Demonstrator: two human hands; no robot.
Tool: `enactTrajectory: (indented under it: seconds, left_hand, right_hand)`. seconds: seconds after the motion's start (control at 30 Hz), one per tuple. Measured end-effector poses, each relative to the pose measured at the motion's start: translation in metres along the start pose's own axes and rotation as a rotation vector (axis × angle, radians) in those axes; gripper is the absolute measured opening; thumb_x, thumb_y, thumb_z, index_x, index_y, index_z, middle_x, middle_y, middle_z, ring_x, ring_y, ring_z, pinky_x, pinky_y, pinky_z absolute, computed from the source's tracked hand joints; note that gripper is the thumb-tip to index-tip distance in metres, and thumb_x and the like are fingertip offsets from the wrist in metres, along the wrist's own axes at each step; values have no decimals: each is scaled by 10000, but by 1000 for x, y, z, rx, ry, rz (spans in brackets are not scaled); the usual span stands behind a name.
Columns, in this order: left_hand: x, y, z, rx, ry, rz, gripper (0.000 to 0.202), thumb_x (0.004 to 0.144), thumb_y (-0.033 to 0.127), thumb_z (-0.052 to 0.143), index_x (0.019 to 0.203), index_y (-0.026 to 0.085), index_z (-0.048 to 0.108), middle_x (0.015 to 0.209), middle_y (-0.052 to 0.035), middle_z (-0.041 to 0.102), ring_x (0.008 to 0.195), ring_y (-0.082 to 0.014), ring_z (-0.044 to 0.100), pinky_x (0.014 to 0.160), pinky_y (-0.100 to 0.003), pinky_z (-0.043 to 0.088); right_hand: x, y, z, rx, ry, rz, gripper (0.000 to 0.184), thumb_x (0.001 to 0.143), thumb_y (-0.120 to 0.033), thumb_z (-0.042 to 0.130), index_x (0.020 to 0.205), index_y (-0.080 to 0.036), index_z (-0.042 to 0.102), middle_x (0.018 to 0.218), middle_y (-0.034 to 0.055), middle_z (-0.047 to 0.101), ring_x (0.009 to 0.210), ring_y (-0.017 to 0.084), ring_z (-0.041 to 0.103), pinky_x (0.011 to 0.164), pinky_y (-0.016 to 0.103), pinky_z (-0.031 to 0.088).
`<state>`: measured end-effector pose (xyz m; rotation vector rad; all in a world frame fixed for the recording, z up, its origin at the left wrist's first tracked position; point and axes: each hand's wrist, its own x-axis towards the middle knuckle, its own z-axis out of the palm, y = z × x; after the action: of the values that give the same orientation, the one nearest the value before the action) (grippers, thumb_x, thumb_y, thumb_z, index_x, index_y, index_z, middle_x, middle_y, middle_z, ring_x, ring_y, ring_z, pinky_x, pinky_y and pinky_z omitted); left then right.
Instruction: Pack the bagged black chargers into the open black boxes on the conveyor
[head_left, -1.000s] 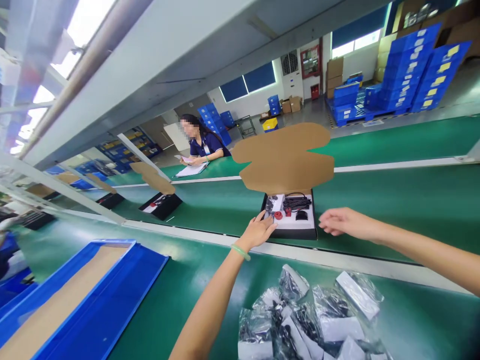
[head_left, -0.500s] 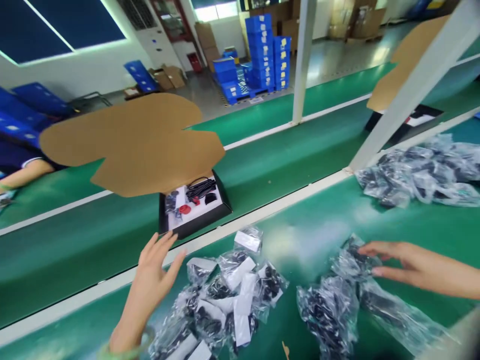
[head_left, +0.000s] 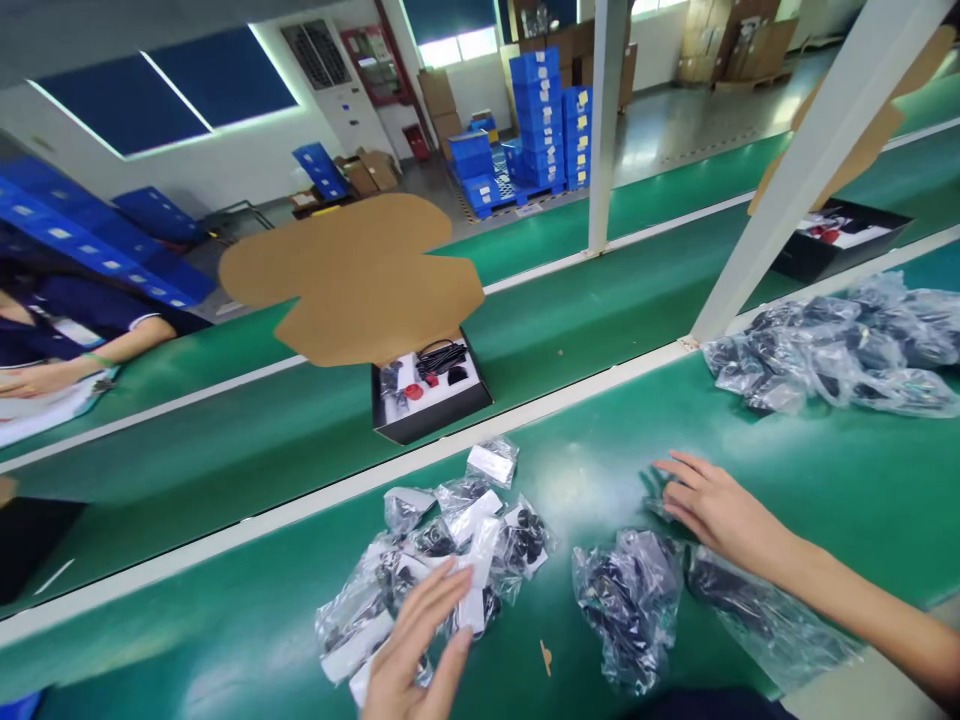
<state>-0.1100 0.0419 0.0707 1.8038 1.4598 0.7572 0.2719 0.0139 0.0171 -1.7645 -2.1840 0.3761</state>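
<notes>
Down from beside the open box (head_left: 450,415), the left hand (head_left: 416,650) spreads, unclenched, at the bagged parts (head_left: 435,540) lying at the box's six o'clock; at their three o'clock, the right hand (head_left: 720,510) covers a clear bag (head_left: 657,507) (gripping or not, I cannot tell).

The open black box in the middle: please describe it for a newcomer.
Beyond the white rail runs a green belt. The black box sits there, past the bagged parts by the left hand. Only this box shows its whole brown lid.
</notes>
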Motion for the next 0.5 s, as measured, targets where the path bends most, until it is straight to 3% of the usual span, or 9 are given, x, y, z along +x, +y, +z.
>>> enactTrajectory:
  seconds: [0.17,0.27,0.33,0.4,0.5]
  left_hand:
    - [-16,22,65,-663,-339,-231,321,841,548,606,946,282,751,1044,-79,733,1060,-284,634,976,-411,467]
    - [-21,32,106,-1236,-558,-424,494,838,610,581,1071,196,716,1087,-132,720,972,-257,678,866,-351,505]
    - [-19,39,122,-1595,-642,-500,678,797,708,552,1162,149,672,1183,-151,680,1011,-261,669,837,-333,516]
    - [-15,45,126,-1816,-552,-486,720,774,726,570,1190,145,657,1227,-115,663,1069,-239,644,873,-317,512]
    - [-9,48,114,-1905,-214,-375,478,800,535,693,1156,216,682,1213,-16,679,1134,-167,602,995,-263,442]
  right_hand:
    - [16,-29,-48,394,86,66,271,1007,-405,425,938,-237,627,1016,70,657,982,282,604,837,412,511]
    - [19,-61,-59,599,132,28,187,1001,-376,480,983,-267,632,1020,38,652,901,228,626,777,307,519]
    - [19,-83,-55,707,89,-69,155,999,-343,493,984,-285,636,1023,25,656,903,218,632,783,283,523]
    - [18,-98,-47,792,-3,-177,148,996,-326,498,990,-305,644,1030,19,659,953,225,629,829,289,523]
    - [17,-107,-31,895,-102,-206,154,989,-360,512,969,-317,659,1054,28,654,993,237,617,866,299,523]
